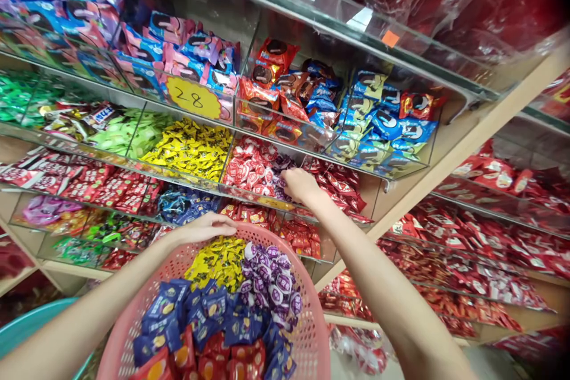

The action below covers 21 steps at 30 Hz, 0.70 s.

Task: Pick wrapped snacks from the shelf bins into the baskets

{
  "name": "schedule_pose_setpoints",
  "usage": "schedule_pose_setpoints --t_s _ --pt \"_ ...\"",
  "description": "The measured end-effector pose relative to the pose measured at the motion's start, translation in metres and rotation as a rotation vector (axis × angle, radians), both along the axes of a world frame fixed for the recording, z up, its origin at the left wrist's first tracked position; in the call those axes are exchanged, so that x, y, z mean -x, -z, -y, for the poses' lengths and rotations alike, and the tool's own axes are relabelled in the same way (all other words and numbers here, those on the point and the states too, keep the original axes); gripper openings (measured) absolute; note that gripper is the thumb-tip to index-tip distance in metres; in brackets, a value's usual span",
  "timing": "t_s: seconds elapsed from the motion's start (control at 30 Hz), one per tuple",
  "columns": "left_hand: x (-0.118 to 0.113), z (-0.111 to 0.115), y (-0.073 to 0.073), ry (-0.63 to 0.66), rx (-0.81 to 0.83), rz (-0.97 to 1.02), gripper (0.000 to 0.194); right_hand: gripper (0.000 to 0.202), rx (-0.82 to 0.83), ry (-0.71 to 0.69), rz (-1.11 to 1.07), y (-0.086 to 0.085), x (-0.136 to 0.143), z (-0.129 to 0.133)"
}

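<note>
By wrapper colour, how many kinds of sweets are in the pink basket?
4: yellow sweets far left, purple-and-white sweets far right, dark blue sweets across the middle, red sweets at the near side. Others may be hidden underneath.

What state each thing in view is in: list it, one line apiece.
Left hand: resting on the pink basket's rim
Right hand: fingers curled among shelf candies; grip's contents hidden
Pink basket: holding candies grouped by colour
Yellow candies: wrapped, heaped in basket
Purple candies: wrapped, beside the yellow
Yellow tag: on shelf front, reading 28
Turquoise basin: partly hidden
</note>
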<state>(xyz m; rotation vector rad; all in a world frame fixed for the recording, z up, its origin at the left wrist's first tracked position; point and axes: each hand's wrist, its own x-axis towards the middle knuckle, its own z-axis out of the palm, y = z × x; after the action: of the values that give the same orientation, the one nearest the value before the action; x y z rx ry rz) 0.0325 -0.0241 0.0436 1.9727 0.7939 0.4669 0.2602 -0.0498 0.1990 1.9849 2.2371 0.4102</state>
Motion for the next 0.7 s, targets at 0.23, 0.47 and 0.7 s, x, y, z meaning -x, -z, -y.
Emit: schedule_pose_setpoints --t_s 0.23,0.47,0.7 --pt "-0.002 -0.001 0.001 0.017 -0.043 -0.01 0.044 0.033 -0.099 -0.142 -0.106 -0.005 -0.01 0.077" --pt "-0.002 0.0 0.002 0.018 -0.052 -0.022 0.044 0.035 0.228 -0.246 -0.704 0.1 -0.031 0.099" --pt "0.0 0.001 0.003 0.012 -0.067 -0.019 0.04 0.035 0.089 -0.103 -0.712 0.179 -0.036 0.061"
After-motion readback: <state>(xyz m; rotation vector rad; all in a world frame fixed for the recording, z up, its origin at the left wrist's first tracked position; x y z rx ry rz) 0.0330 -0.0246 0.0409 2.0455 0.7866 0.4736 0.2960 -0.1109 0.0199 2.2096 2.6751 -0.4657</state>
